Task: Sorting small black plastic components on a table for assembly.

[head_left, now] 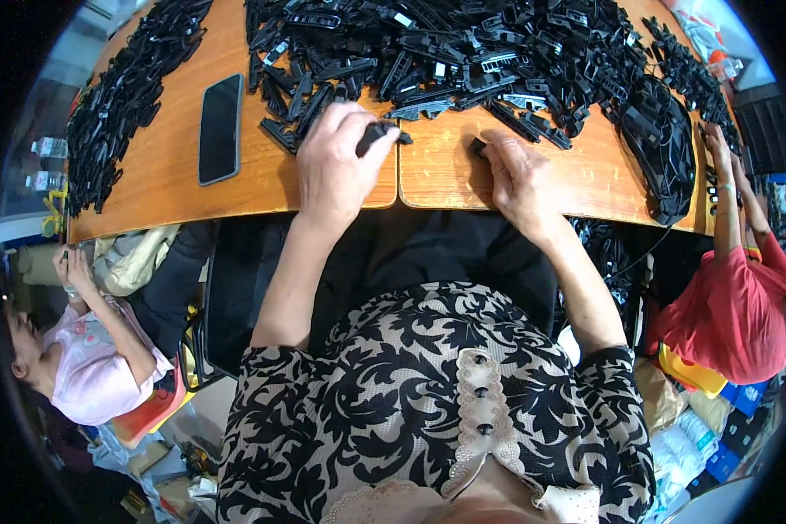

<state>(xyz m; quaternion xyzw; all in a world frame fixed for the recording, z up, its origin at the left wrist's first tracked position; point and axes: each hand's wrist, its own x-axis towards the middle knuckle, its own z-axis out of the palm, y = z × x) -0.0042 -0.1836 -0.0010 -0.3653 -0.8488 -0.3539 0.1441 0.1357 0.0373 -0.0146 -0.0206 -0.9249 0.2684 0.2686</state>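
My left hand (336, 157) is above the wooden table near its front edge, fingers curled round a small black plastic part (377, 135) that shows between thumb and fingers. To its right, my right hand (520, 175) rests by the table edge, pinching another small black piece (479, 148) at the fingertips; most of that piece is hidden. Just beyond both hands lies a large heap of black plastic parts (445, 65), long and narrow, some with white or pale bits. One greyish part (421, 110) lies at the heap's near edge between my hands.
A dark phone (220, 129) lies left of my left hand. More black parts (135, 105) run along the table's left side. A black mesh bag (659, 148) sits at the right front edge. One person in pink (105, 349) sits left; another in red (729, 306) works at right.
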